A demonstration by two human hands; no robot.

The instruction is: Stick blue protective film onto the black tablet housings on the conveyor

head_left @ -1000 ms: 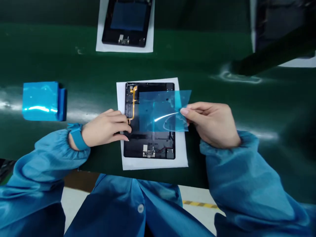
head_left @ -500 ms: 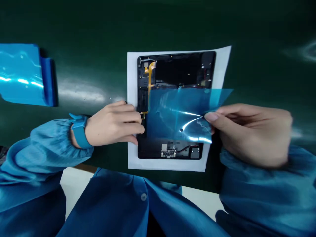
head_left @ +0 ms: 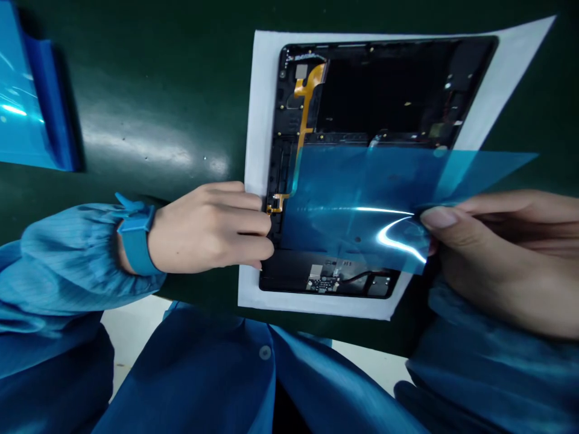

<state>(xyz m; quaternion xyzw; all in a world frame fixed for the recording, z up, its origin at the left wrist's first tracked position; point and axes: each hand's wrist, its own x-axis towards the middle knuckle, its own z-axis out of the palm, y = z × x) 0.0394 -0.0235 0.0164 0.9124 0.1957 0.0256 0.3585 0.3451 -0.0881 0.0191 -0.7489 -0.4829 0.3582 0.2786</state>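
An opened tablet, its inside facing up with an orange flex cable, lies on a white sheet. Curled over the tablet's left edge is my left hand, closed, with the fingertips partly hidden. My right hand pinches the right side of a clear blue film between thumb and fingers. This film spans the middle of the tablet, bowed and creased near the pinch, and its upper right corner sticks out past the sheet. Below the film a small circuit board shows.
At the far left a blue, shiny film-like stack rests on a darker blue piece, cut off by the frame. The dark green table reflects light. Its near edge runs along my blue coat.
The tablet and sheet look larger and sit further right, while the blue stack has shifted left in view. My right hand, also further right, still pinches the film; my left hand stays at the tablet's edge.
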